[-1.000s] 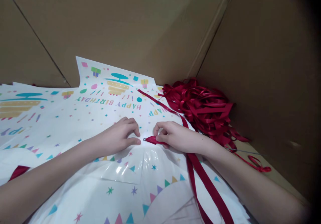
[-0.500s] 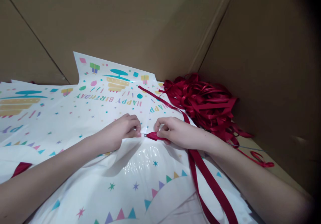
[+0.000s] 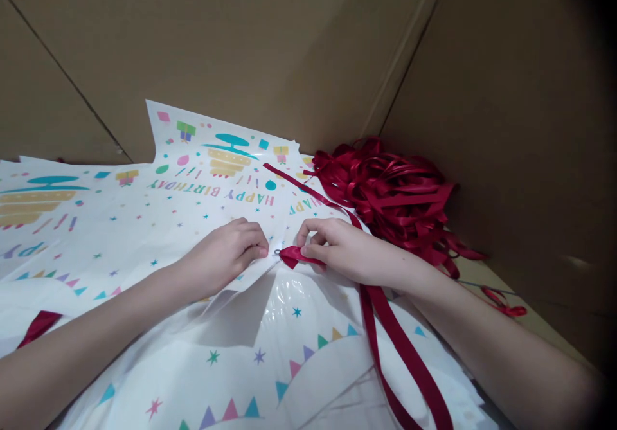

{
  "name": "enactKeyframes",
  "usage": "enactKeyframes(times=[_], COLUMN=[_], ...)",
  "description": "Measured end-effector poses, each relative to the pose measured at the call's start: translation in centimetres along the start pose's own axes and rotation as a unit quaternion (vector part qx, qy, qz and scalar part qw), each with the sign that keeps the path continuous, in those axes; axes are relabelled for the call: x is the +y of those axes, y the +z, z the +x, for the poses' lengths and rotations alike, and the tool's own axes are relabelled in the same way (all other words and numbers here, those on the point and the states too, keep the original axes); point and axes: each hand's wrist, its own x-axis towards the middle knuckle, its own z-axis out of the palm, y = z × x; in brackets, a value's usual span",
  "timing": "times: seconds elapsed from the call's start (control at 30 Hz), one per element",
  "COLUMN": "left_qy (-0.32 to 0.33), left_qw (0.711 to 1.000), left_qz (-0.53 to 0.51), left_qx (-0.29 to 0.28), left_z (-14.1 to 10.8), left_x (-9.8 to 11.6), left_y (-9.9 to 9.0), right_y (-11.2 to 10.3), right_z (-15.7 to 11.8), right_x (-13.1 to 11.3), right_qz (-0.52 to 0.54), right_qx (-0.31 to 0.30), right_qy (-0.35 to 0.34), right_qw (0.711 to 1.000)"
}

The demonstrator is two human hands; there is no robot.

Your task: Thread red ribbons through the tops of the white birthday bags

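Inside a cardboard box, we look down on a white "Happy Birthday" foil balloon lying crinkled, with a small metal ring at its edge. Our right hand pinches a red satin ribbon in narrow fingers beside that ring; our left hand gathers the film just beside it — a heap of ribbon lies beyond.

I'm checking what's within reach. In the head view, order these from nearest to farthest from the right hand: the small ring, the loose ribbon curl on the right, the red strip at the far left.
1. Small ring: just left of the right hand.
2. Loose red ribbon curl: far right, beyond the printed sheet.
3. Red strip: far left edge.
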Motion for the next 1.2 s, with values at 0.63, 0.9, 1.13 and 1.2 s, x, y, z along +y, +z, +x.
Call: enactKeyframes(times=[0.63, 0.9, 1.13, 1.2], left_qy=[-0.028, -0.021, -0.023, -0.024], left_qw=[0.999, 0.999, 0.999, 0.999], left_qz=[-0.018, -0.012, -0.02, -0.021], left_qx=[-0.034, -0.024, -0.031, -0.03], left_z=[-0.5, -0.4, -0.5, -0.5], left_x=[1.2, 1.1, 1.3, 1.3], left_y=[-0.2, -0.2, -0.2, -0.2], right_y=[-0.1, 0.0, 0.1, 0.2], right_z=[-0.6, -0.8, -0.9, -0.9], right_x=[-0.5, -0.5, -0.8, -0.7], right_qz=[-0.034, -0.058, -0.059, -0.059], right_qx=[-0.016, -0.016, -0.017, -0.019], right_qy=[0.006, -0.012, -0.013, -0.013], right_qw=[0.999, 0.998, 0.998, 0.998])
